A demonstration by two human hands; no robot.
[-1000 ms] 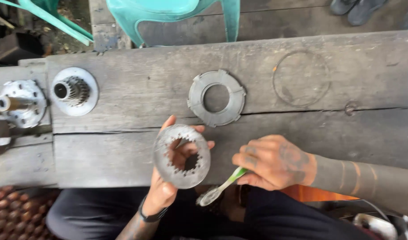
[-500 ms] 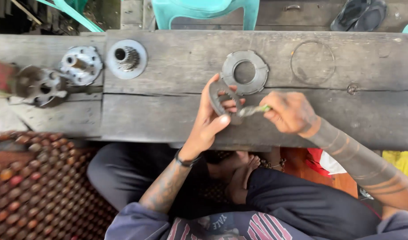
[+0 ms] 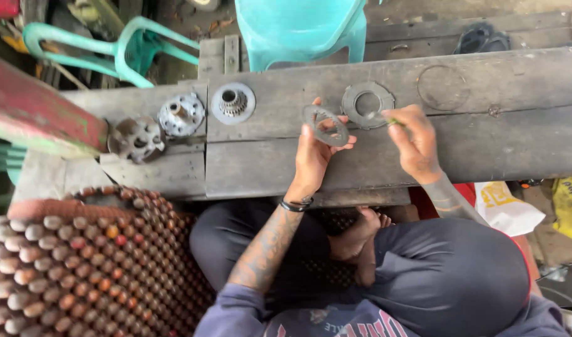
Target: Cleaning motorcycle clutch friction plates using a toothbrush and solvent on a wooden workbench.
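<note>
Steel ring (image 3: 325,125) sits pinched at its rim in the left hand (image 3: 314,150) above the bench (image 3: 485,150), stiff, thin, probably oily, while right hand (image 3: 414,140) fingers clasp a small brush (image 3: 386,118).

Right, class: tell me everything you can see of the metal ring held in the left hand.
The metal ring is a flat, thin, dull grey disc with a wide open centre; its inner edge looks uneven, perhaps toothed. It looks like worn steel. The left hand holds it up, tilted, above the wooden bench, fingers gripping its near rim. The right hand, beside it, holds a small tool with a green handle.
</note>
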